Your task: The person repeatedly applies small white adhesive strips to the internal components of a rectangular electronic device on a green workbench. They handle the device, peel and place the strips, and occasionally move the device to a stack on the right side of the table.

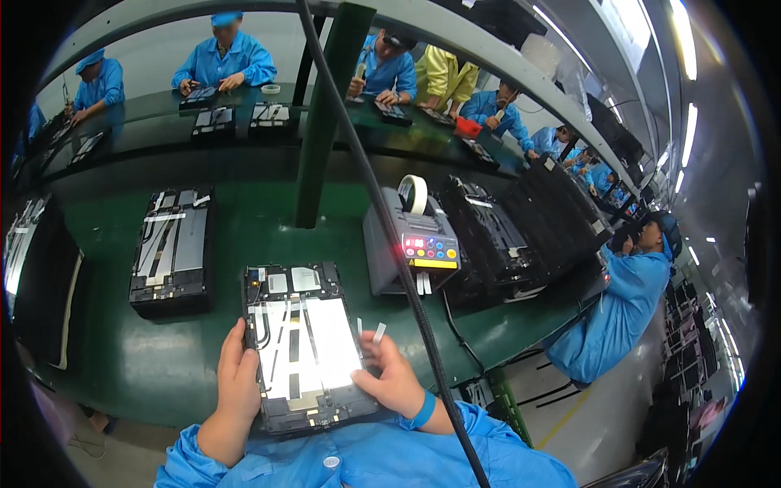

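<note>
An opened tablet [286, 350] is in front of me, its silver battery, black flex cables and circuit boards exposed. My left hand [237, 382] grips its left edge, with the thumb along the side. At the lower right edge, my right hand [392, 381] rests its thumb on the tablet while the other fingers curl beside it. Small whitish tape strips [379, 333] stick up from the right fingertips. Beyond that hand stands a grey tape dispenser [389, 259] with a tape roll [412, 194] on top and lit buttons in front; short tape ends hang from it.
A stack of opened tablets [172, 248] stands to the left, with another dark stack [49, 281] at the far left. More tablets [492, 224] lie in black trays right of the dispenser. A black cable [382, 211] and green post [319, 154] cross the view. Co-workers [622, 305] sit around.
</note>
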The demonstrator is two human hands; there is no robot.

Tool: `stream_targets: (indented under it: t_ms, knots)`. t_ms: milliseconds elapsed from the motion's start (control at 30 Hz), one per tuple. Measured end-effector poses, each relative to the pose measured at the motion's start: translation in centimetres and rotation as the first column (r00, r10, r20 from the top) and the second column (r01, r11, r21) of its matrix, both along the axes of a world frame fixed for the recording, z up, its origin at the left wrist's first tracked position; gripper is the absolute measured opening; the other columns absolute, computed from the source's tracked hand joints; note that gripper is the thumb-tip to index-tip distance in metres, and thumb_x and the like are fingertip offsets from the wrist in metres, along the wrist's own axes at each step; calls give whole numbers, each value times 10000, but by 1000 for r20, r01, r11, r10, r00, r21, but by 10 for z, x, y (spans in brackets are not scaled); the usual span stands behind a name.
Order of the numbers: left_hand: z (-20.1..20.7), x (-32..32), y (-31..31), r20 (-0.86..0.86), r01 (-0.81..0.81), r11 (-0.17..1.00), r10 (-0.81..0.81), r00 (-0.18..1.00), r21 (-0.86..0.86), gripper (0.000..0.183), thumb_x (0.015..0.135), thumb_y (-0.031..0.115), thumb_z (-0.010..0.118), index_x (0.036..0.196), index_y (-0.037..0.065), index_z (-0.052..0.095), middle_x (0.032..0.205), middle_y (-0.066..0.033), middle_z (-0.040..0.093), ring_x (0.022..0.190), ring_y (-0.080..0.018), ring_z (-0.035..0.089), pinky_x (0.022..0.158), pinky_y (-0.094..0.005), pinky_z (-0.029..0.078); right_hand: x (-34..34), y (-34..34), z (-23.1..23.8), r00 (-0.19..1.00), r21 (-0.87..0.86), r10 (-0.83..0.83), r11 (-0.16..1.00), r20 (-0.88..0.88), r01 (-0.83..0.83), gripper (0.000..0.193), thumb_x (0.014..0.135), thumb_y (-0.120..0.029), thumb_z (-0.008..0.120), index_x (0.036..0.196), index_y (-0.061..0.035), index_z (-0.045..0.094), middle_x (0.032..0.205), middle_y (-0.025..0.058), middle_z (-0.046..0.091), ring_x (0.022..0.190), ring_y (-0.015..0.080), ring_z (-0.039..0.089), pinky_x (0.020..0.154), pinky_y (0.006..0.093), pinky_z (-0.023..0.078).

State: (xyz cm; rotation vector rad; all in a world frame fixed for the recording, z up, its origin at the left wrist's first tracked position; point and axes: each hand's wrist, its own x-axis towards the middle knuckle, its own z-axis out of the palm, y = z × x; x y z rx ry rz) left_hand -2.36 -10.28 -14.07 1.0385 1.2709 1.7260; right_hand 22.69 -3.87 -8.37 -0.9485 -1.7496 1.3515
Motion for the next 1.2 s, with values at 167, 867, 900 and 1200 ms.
stream_targets:
  t_ms: [167, 867, 900, 1200]
  knots:
    - [2, 2, -3, 7, 30, 1000, -30, 1000, 8, 524, 928, 76, 360, 1425, -73, 284, 1432, -197, 383, 1304, -249, 398, 1098, -351, 280, 2, -2, 4, 1000, -16, 17, 1000, 3, -17, 611, 792, -74, 677, 1311, -15, 359, 1243, 159, 551, 1127, 223, 548, 941, 340, 436]
    - [14, 9, -19, 64, 51, 999, -52, 997, 17, 535, 925, 96, 347, 1432, -60, 278, 1444, -193, 363, 1314, -260, 388, 1101, -358, 281, 5, -2, 0, 999, -48, -21, 999, 43, 23, 600, 820, -131, 674, 1331, -20, 379, 1177, 162, 570, 1044, 216, 559, 876, 332, 469]
    - [19, 11, -19, 56, 48, 999, -48, 997, 11, 540, 909, 83, 344, 1426, -63, 289, 1442, -191, 362, 1316, -265, 384, 1103, -359, 275, 5, 0, -1, 999, -48, -27, 998, 46, 29, 590, 827, -141, 668, 1328, -19, 380, 1170, 174, 580, 1037, 219, 565, 862, 328, 476]
    - [22, 7, -21, 21, 32, 998, -31, 999, -60, 518, 949, 125, 321, 1434, -53, 281, 1437, -206, 379, 1305, -255, 403, 1092, -349, 284, 4, -1, -12, 999, 34, -44, 998, -5, 44, 545, 835, -142, 653, 1289, -19, 378, 1178, 181, 599, 1012, 242, 618, 812, 334, 503]
